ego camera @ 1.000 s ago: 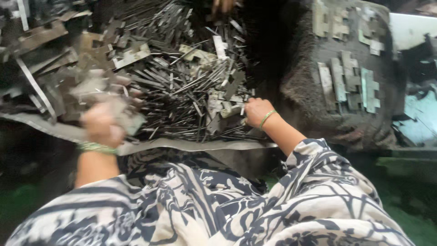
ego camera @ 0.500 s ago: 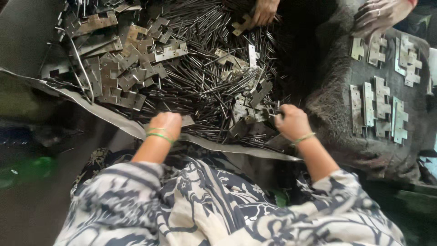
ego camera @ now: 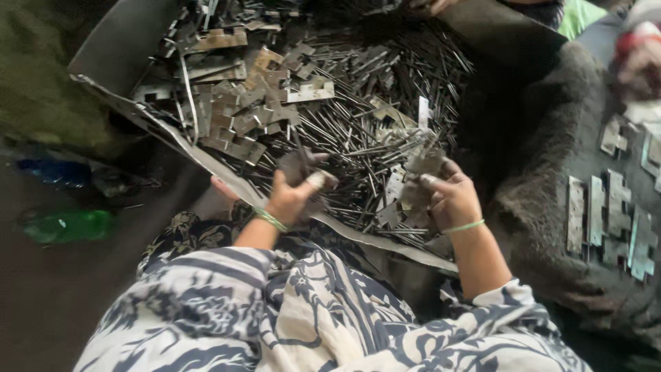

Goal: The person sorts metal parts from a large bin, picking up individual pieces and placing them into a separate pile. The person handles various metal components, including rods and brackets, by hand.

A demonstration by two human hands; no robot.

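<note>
A big heap of thin metal pins [ego camera: 385,110] and notched flat hinge plates [ego camera: 234,117] fills a metal tray [ego camera: 117,48] in front of me. My left hand [ego camera: 292,193], with a green wristband, is closed around a dark hinge plate [ego camera: 299,164] above the tray's near rim. My right hand [ego camera: 451,200], also with a green band, grips another grey hinge plate [ego camera: 420,169] over the pins. The two hands are level, about a hand's width apart.
To the right a dark furry cloth [ego camera: 544,193] carries several assembled hinges [ego camera: 609,220]. Another person's hands appear at the top [ego camera: 427,7] and upper right [ego camera: 640,62]. A green bottle [ego camera: 69,224] lies on the floor at left. My patterned clothing fills the foreground.
The view has shifted so the tray sits further left. Both hands have lifted from the near rim, each now holding a hinge plate over the heap.
</note>
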